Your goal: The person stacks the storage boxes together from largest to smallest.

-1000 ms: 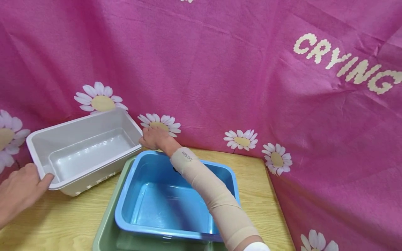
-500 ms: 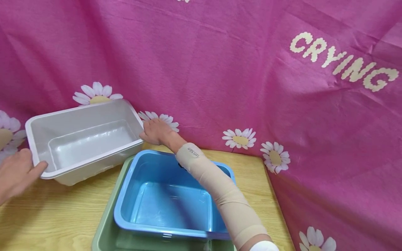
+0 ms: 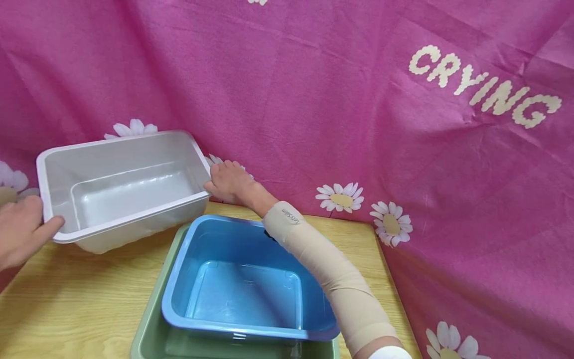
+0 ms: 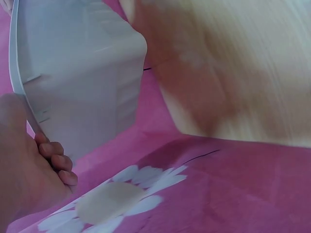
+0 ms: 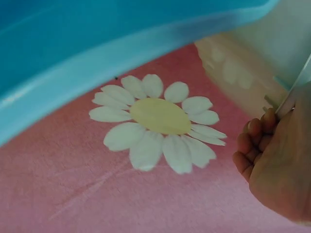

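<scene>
A light grey plastic bin hangs tilted at the left of the head view, raised off the wooden table. My left hand grips the rim at its left end, thumb over the edge; in the left wrist view the fingers curl under that rim. At the opposite end my right hand grips the other short rim, its fingers curled beneath it in the right wrist view. My right forearm reaches across a blue bin, which sits inside a larger green bin.
Bare wooden table shows under and in front of the grey bin. A pink cloth with daisies and lettering hangs close behind and along the right side. The blue bin's near rim stands close to the grey bin.
The grey bin has risen in both hands and shifted slightly right, with more table showing under it. The blue and green bins stay where they were.
</scene>
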The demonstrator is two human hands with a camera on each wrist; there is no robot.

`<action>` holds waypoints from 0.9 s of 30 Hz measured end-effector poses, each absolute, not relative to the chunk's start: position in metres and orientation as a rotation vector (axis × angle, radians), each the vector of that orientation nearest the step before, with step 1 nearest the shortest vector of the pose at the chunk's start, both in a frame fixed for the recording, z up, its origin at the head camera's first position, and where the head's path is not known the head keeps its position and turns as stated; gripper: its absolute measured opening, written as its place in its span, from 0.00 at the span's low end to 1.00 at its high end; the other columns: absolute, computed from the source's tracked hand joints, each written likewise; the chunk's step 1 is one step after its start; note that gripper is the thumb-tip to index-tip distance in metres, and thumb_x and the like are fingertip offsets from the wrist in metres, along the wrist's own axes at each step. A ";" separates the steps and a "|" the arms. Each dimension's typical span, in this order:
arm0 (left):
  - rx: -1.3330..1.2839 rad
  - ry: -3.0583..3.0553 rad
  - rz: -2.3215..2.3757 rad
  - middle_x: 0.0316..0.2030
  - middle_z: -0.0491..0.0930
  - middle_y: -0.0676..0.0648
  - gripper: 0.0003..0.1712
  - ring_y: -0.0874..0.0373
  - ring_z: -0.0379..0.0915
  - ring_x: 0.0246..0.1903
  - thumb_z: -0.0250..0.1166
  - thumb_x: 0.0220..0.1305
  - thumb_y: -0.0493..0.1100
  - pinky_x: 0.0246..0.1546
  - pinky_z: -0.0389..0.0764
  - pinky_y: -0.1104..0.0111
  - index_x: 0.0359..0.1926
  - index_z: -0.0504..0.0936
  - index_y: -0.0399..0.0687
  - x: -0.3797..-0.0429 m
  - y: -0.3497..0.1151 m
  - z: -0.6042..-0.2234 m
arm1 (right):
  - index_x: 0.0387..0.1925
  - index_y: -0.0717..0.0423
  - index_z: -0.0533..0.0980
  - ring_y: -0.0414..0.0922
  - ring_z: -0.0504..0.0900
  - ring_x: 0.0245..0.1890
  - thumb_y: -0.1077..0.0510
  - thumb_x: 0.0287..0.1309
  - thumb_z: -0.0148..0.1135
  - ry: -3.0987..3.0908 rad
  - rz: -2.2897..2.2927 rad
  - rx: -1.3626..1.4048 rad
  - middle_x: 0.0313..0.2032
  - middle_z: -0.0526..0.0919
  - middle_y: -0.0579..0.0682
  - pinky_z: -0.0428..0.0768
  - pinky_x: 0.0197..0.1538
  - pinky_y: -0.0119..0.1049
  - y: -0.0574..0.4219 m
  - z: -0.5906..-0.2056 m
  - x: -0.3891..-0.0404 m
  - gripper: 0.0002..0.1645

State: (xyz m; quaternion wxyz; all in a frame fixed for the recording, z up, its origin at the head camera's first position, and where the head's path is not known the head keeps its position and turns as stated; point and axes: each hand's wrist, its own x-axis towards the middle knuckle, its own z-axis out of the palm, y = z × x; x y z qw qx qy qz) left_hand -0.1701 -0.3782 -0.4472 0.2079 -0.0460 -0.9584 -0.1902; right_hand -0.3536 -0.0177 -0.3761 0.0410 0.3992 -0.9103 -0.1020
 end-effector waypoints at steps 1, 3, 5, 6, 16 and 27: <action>-0.136 -2.662 -0.525 0.16 0.67 0.45 0.14 0.48 0.62 0.13 0.59 0.55 0.43 0.15 0.62 0.57 0.21 0.69 0.39 -0.170 -0.377 -0.444 | 0.40 0.56 0.73 0.47 0.76 0.43 0.46 0.68 0.44 -2.788 -0.309 1.212 0.38 0.79 0.50 0.72 0.50 0.39 -0.016 -0.374 -0.353 0.19; -0.160 -2.641 -0.506 0.15 0.66 0.46 0.13 0.49 0.60 0.13 0.59 0.54 0.42 0.15 0.61 0.57 0.19 0.69 0.40 -0.170 -0.375 -0.437 | 0.46 0.57 0.73 0.47 0.76 0.43 0.45 0.68 0.45 -2.792 -0.294 1.195 0.39 0.79 0.50 0.72 0.50 0.40 -0.013 -0.369 -0.352 0.21; -0.188 -2.628 -0.489 0.14 0.66 0.47 0.13 0.50 0.59 0.13 0.59 0.53 0.42 0.15 0.61 0.57 0.18 0.69 0.40 -0.171 -0.371 -0.428 | 0.48 0.58 0.73 0.46 0.76 0.43 0.45 0.68 0.44 -2.799 -0.281 1.184 0.40 0.79 0.50 0.71 0.51 0.39 -0.009 -0.364 -0.349 0.22; -0.199 -2.629 -0.484 0.13 0.65 0.48 0.13 0.50 0.59 0.12 0.59 0.53 0.42 0.14 0.61 0.57 0.18 0.69 0.41 -0.171 -0.368 -0.423 | 0.48 0.59 0.73 0.47 0.76 0.43 0.46 0.68 0.44 -2.798 -0.283 1.181 0.39 0.79 0.50 0.72 0.51 0.39 -0.007 -0.362 -0.348 0.22; -0.286 -2.624 -0.451 0.13 0.66 0.48 0.12 0.53 0.60 0.12 0.59 0.53 0.40 0.14 0.61 0.58 0.18 0.69 0.40 -0.173 -0.354 -0.388 | 0.38 0.58 0.71 0.48 0.75 0.40 0.48 0.68 0.42 -2.764 -0.239 1.182 0.35 0.76 0.52 0.72 0.47 0.41 0.016 -0.340 -0.336 0.18; -0.268 -2.636 -0.433 0.16 0.69 0.47 0.13 0.51 0.63 0.15 0.59 0.53 0.42 0.17 0.64 0.58 0.24 0.71 0.34 -0.177 -0.337 -0.358 | 0.34 0.56 0.67 0.48 0.73 0.35 0.49 0.67 0.40 -2.757 -0.258 1.114 0.31 0.72 0.50 0.71 0.44 0.41 0.039 -0.317 -0.320 0.15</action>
